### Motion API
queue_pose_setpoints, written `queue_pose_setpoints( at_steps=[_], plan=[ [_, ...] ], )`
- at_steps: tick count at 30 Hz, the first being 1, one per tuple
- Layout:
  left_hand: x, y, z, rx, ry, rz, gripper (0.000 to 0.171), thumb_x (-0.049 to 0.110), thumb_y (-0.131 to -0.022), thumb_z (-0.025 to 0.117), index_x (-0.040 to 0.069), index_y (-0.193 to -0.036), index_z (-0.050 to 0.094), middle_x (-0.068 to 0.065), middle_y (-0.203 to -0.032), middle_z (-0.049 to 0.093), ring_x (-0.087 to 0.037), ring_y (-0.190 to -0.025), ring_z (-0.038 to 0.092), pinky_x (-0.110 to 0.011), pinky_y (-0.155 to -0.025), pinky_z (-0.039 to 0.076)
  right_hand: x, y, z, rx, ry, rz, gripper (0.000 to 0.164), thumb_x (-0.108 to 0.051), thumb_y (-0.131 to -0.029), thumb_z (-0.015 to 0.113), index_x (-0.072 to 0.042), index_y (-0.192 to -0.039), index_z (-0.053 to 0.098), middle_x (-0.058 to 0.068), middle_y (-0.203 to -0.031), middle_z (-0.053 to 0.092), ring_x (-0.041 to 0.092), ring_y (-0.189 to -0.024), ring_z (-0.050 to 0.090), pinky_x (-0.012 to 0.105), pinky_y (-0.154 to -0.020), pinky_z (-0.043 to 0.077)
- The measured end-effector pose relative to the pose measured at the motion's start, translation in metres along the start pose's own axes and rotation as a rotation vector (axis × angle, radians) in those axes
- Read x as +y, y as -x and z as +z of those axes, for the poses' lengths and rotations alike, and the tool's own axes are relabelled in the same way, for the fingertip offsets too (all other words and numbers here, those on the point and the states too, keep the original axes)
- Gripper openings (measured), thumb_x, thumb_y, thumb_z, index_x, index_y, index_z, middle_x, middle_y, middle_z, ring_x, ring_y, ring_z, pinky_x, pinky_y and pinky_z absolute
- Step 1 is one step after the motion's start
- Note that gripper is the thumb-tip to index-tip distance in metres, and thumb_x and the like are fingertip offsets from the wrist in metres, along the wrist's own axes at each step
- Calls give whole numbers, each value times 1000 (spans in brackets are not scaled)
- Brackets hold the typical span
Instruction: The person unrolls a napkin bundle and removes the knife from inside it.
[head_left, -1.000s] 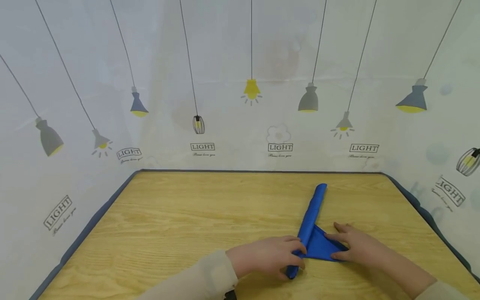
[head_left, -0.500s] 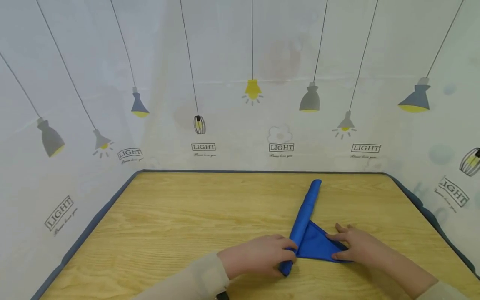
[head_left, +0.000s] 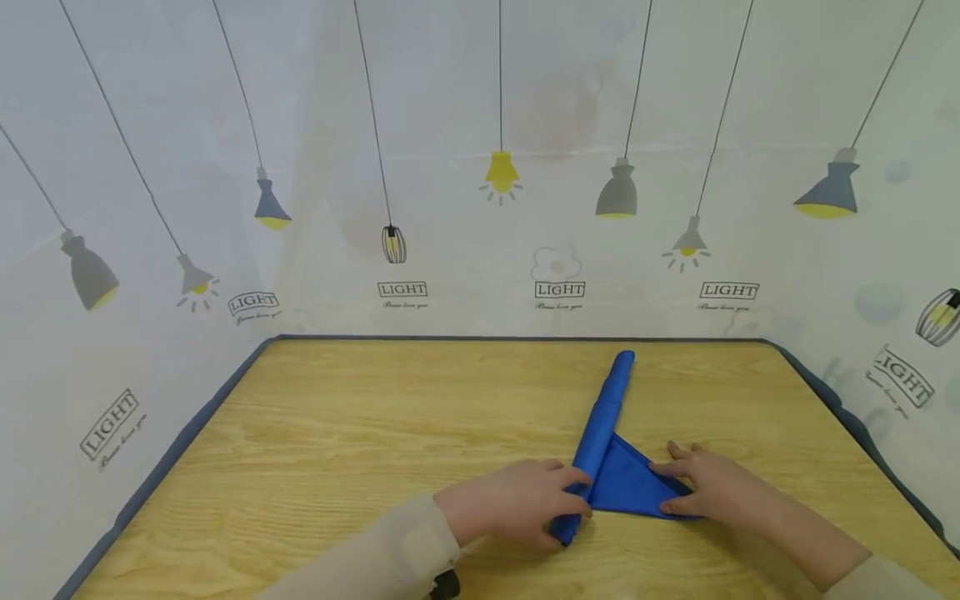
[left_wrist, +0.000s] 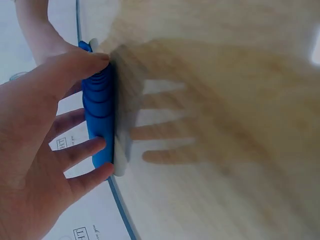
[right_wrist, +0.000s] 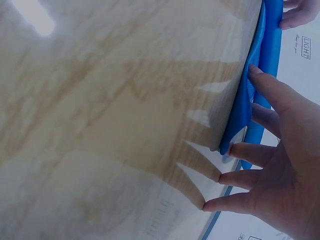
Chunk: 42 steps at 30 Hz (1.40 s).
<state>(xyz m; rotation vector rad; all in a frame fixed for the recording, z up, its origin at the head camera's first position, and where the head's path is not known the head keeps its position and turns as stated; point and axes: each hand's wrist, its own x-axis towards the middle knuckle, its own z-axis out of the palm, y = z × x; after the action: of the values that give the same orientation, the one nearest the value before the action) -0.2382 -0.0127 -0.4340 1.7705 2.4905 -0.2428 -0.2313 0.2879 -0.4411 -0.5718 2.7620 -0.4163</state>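
Where hands (head_left: 525, 502) (head_left: 716, 490) grip, blue cloth (head_left: 600, 437), partly rolled

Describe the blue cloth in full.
The blue cloth, smooth and slightly shiny, is partly rolled: its tube slants across the wood-grain tabletop, far end leaning right, and a triangular flap spreads from the tube's right side. The left hand grips the tube's near end; the right hand touches the flap's outer corner.

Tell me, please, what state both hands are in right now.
Left hand: holding the near end of the blue roll.
Right hand: open, touching the flat blue flap.
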Motion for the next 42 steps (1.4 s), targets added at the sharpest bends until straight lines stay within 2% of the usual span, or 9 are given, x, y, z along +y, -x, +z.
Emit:
queue_pose_setpoints(
  at_steps=[5,9,15,25,34,39,42],
  plan=[
    [-2,-4,-6,-77,19,6,52,51,-89,66,38,-138,53,11,-153,32,-18,-133,39,-32,-101,41,-2,0,-1,-1,4,16,63,-45,-79,78,-7,-128,65,38,-137,43,66,-122,32,69,-90,36],
    [-3,-5,-7,-93,36,8,48,49,-90,66,37,-135,56,14,-151,35,-17,-132,40,-32,-100,41,-3,0,-2,-6,8,25,64,-45,-79,78,-7,-128,65,37,-138,42,65,-123,31,69,-90,36],
    [-7,-4,-1,-50,33,23,49,48,-89,67,32,-134,58,9,-149,37,-11,-126,45,-27,-99,40,-4,1,-2,-12,-4,22,64,-44,-79,77,-6,-129,64,37,-138,42,65,-124,30,70,-91,36],
    [-13,8,4,34,44,19,52,45,-88,69,24,-134,56,0,-146,41,-9,-126,47,-21,-99,40,-3,2,0,6,-11,-8,63,-42,-80,77,-4,-129,64,38,-138,41,66,-124,30,70,-91,35],
    [-14,16,4,31,-23,-5,46,47,-89,68,32,-132,60,-4,-145,41,-7,-116,53,-24,-91,46,-1,2,0,4,-9,-11,63,-42,-80,77,-5,-129,64,38,-139,41,66,-124,29,70,-92,35],
    [-13,20,2,47,-31,-46,44,45,-87,71,30,-127,64,-6,-141,45,-5,-104,58,-22,-84,49,0,1,1,0,-9,-6,63,-42,-80,77,-6,-130,63,37,-139,41,65,-125,29,70,-92,34],
    [-14,22,1,61,-17,-70,43,45,-85,73,30,-125,64,-6,-139,47,-6,-102,60,-22,-82,50,0,1,1,-1,-10,-5,63,-43,-80,77,-5,-130,63,37,-139,40,66,-125,28,70,-93,34]
  ],
)
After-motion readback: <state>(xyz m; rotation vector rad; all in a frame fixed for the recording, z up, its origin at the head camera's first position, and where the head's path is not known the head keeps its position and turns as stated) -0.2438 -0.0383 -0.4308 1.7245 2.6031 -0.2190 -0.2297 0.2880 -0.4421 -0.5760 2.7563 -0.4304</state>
